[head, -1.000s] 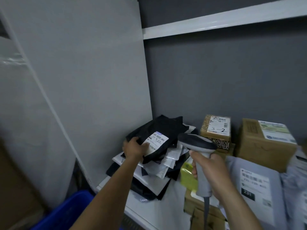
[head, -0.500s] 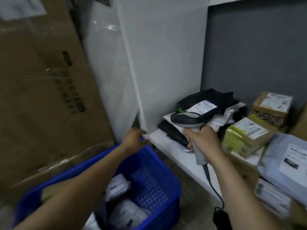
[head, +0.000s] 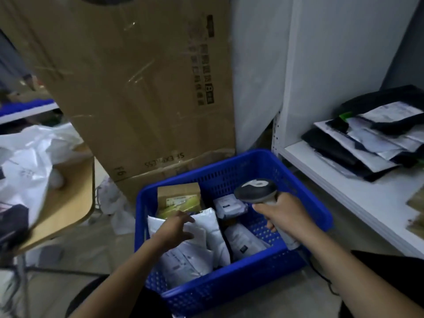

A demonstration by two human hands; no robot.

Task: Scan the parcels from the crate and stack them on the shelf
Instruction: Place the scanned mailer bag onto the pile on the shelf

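White parcel (head: 207, 226) under left hand (head: 174, 229), fingers (head: 186, 220) loosely open; right hand (head: 283, 215) grips scanner (head: 257, 191).

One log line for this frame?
phase: reaching into crate | left hand: fingers on white mailer in blue crate | right hand: grips scanner above crate | shelf: mailer stack at left end

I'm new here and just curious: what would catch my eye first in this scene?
The bright blue crate on the floor at centre stands out. The left hand touches the top white parcel in it, while the right hand grips a grey scanner above it. A big cardboard box leans behind, and a pile of dark and white parcels lies on the white shelf at right.
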